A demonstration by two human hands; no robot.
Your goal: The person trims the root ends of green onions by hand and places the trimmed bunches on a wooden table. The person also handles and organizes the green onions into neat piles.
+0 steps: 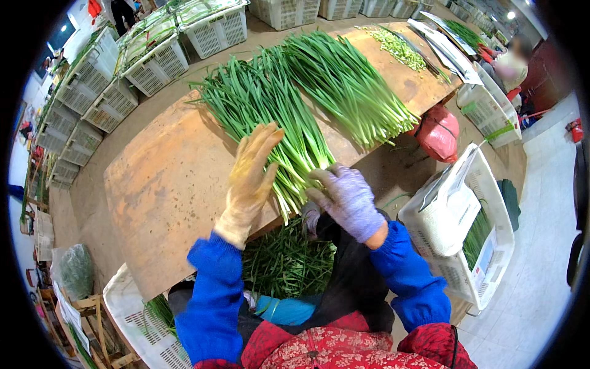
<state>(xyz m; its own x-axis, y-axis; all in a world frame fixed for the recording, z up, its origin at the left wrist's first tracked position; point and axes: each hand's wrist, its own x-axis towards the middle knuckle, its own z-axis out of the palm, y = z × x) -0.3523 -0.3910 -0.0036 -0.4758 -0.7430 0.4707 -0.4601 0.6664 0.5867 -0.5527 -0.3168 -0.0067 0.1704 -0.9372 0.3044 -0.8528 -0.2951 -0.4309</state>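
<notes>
Two spread bundles of garlic chives lie on a worn wooden table, their pale stem ends towards me. My left hand (252, 180), in a yellowed work glove, is flat with fingers extended along the left side of the nearer garlic chives (276, 120). My right hand (348, 196), in a lilac knit glove, has its fingers curled around some white stem ends of that same bundle at the table's front edge. The farther bundle of garlic chives (345, 87) lies to the right, apart from both hands.
Chopped pale stem bits (401, 50) lie at the wooden table's (170, 184) far right. A white plastic crate (500, 258) with chives and a paper roll (445, 226) stands right. Leaf trimmings (290, 263) heap below. Stacked crates (87, 87) line the left; a person (511, 64) sits far right.
</notes>
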